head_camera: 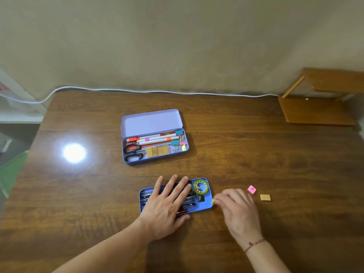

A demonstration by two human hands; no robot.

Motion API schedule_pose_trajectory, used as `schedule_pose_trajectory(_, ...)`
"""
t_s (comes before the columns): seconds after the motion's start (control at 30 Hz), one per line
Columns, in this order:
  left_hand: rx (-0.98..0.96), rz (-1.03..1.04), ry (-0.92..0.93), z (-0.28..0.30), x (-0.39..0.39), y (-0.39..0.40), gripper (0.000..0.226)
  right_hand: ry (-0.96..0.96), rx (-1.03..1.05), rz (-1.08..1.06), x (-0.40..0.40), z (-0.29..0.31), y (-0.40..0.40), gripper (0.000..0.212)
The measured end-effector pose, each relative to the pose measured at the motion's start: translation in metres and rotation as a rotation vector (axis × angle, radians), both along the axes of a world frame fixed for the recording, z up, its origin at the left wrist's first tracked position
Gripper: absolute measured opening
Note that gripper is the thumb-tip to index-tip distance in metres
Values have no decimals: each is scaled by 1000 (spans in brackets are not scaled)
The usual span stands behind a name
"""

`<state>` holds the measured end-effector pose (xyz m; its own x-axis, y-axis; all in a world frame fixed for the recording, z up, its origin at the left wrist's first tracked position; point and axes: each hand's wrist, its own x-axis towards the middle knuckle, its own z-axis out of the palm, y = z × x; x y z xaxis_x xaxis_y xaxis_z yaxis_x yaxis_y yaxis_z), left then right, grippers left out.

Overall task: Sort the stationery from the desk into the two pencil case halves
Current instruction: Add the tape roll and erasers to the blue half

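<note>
left hand [165,203]: you had it flat, fingers spread and straight, pressing down on the stuff in the near tray, not gripping anything.
right hand [236,207]: sat just right of the near tray, fingers curled, and you were pinching a small yellow bit [213,201] at your fingertips, right by the tray's right edge. It was too small and blurry to say what it was.
near tray [206,203]: blue, lower centre of the frame, packed with dark pens [187,205], with a green tape roll [201,186] in its upper right corner.
far case [151,123]: lilac, centre of the frame, lid open toward the wall. It held white markers [157,137], scissors [134,152], a row of tan blocks [157,151] and some binder clips [178,143] at the right end.
still on the desk [275,154]: a pink cube [251,189] and a tan block [265,197], close together, right of your right hand.
back of the desk: a white cable [157,91] ran along the wall, a wooden stand [319,101] sat upper right, and a lamp glare [74,152] showed at the left.
</note>
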<state>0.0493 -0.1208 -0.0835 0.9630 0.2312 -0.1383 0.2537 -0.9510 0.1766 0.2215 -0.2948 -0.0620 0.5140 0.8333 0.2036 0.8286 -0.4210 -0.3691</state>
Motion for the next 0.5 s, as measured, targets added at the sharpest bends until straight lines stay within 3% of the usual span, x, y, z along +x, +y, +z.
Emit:
schedule_pose_trajectory(0.27,-12,65,37,-1,-3,-1,82,-89,-131,105,-12,-12,28,21)
schedule_pose_trajectory(0.37,-8,61,26,-1,-2,-1,81,-42,-111,-41,-14,-12,26,8)
schedule_pose_trajectory(0.5,2,61,4,0,-2,0,81,74,-122,-187,-20,-14,28,13)
